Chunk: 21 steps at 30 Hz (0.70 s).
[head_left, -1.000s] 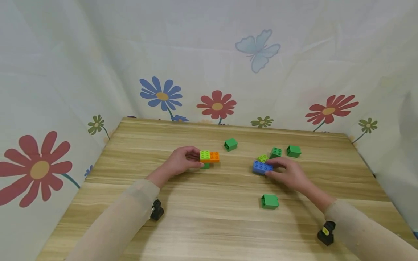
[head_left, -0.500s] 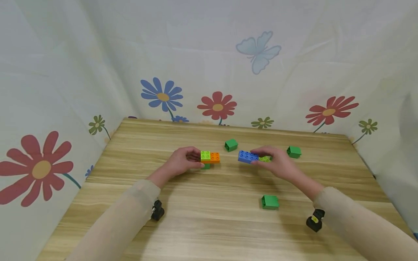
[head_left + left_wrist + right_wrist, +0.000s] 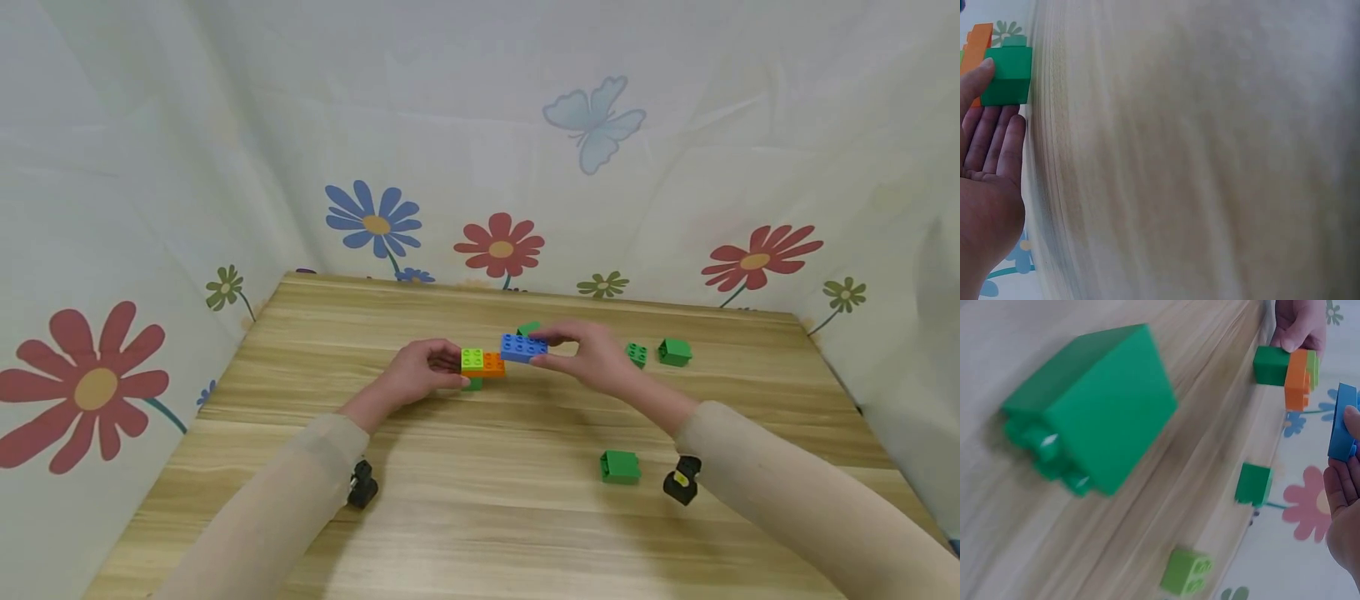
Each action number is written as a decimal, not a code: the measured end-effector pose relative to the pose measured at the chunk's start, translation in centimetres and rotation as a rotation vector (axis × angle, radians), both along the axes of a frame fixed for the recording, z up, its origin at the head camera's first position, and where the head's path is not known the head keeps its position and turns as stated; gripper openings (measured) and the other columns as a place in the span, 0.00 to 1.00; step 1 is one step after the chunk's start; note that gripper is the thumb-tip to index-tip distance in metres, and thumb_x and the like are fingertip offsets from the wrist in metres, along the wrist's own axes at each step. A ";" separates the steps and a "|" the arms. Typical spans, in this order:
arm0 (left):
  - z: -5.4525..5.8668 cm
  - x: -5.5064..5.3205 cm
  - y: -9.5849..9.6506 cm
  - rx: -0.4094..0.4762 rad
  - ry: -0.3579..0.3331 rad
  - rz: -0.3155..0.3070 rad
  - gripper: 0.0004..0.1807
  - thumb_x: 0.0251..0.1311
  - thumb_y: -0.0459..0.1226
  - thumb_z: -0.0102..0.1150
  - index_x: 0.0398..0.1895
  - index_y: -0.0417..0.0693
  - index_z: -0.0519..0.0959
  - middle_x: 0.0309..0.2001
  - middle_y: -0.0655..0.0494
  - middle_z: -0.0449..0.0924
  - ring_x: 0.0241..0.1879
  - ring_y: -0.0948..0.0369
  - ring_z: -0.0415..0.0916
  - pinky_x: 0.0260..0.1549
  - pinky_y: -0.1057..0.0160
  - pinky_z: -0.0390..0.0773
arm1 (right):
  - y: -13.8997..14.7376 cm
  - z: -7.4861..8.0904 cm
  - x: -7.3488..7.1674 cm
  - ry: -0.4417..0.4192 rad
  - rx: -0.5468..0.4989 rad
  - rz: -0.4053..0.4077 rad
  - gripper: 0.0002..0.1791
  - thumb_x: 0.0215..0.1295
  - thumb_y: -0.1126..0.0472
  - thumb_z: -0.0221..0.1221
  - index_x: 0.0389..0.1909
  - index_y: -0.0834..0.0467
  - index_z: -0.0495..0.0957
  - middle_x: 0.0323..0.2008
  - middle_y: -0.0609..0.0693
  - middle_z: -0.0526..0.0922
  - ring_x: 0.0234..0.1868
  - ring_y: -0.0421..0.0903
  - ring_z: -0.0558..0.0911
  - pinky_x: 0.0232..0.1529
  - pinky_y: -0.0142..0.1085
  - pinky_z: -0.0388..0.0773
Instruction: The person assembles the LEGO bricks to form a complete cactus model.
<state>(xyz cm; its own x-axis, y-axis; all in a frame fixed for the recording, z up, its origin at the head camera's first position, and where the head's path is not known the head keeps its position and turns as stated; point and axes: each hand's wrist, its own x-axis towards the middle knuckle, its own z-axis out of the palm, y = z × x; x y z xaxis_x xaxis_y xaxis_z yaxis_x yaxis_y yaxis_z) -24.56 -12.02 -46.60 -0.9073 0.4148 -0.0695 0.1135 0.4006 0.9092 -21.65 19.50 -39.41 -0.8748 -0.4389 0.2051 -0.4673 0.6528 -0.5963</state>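
My left hand (image 3: 418,372) pinches a small stack of toy building bricks: a green brick (image 3: 1009,75) at the bottom, an orange brick (image 3: 494,365) across it and a lime brick (image 3: 472,358) on top at the left. The thumb lies on the green brick's near side, with the fingers behind. My right hand (image 3: 592,360) holds a blue brick (image 3: 516,347), eight-studded style, between thumb and fingers. It is raised above the table, close to the right of the stack. In the head view it overlaps part of a green brick (image 3: 528,328) behind.
Loose green bricks lie on the wooden table (image 3: 480,500): one green brick (image 3: 620,467) in front, a studded green brick (image 3: 637,354) and another green brick (image 3: 675,352) at right. A loose lime brick (image 3: 1186,572) shows in the right wrist view. A printed curtain (image 3: 450,108) stands behind.
My right hand has lifted the blue brick and carried it left, up beside the stack. My left hand and its stack have stayed in place.
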 end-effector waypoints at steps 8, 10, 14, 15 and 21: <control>-0.1 -0.1 0.0 -0.016 0.011 -0.002 0.22 0.61 0.36 0.79 0.57 0.43 0.84 0.54 0.50 0.88 0.53 0.55 0.85 0.59 0.55 0.84 | -2.3 0.5 -1.1 -0.027 -0.006 0.059 0.23 0.67 0.54 0.75 0.61 0.55 0.87 0.54 0.51 0.90 0.53 0.58 0.86 0.57 0.52 0.85; -0.1 -0.2 -0.1 -0.015 0.013 -0.003 0.22 0.61 0.36 0.79 0.57 0.43 0.85 0.54 0.50 0.88 0.53 0.55 0.85 0.59 0.55 0.84 | -2.7 0.4 -1.3 -0.029 -0.004 0.070 0.24 0.67 0.54 0.75 0.62 0.55 0.87 0.54 0.51 0.90 0.53 0.57 0.86 0.57 0.53 0.84; 0.0 -0.1 -0.1 -0.013 0.016 -0.005 0.21 0.61 0.37 0.79 0.57 0.43 0.85 0.54 0.50 0.88 0.53 0.54 0.85 0.60 0.54 0.84 | -3.6 0.2 -1.9 -0.015 -0.005 0.095 0.23 0.67 0.55 0.75 0.61 0.56 0.87 0.54 0.51 0.90 0.51 0.52 0.86 0.58 0.54 0.84; 0.1 -0.1 -0.1 -0.014 0.018 -0.007 0.21 0.61 0.37 0.79 0.57 0.43 0.85 0.54 0.50 0.88 0.54 0.54 0.85 0.60 0.53 0.84 | -3.8 0.2 -2.0 -0.010 -0.004 0.101 0.23 0.67 0.55 0.75 0.61 0.56 0.87 0.54 0.51 0.90 0.50 0.51 0.86 0.57 0.53 0.85; 0.4 0.1 -0.1 -0.027 0.031 -0.011 0.21 0.62 0.37 0.79 0.56 0.43 0.85 0.54 0.49 0.88 0.54 0.53 0.85 0.61 0.52 0.83 | -5.1 -0.1 -2.4 -0.030 -0.023 0.138 0.24 0.67 0.55 0.74 0.62 0.57 0.86 0.53 0.51 0.90 0.52 0.57 0.86 0.58 0.54 0.84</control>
<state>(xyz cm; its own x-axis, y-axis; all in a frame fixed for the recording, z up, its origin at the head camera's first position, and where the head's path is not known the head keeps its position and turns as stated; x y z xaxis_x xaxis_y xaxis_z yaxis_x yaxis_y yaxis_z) -24.51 -12.08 -46.22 -0.9046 0.4231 -0.0525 0.1463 0.4236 0.8940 -24.03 14.36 -39.50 -0.8122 -0.5511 0.1915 -0.5336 0.5691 -0.6256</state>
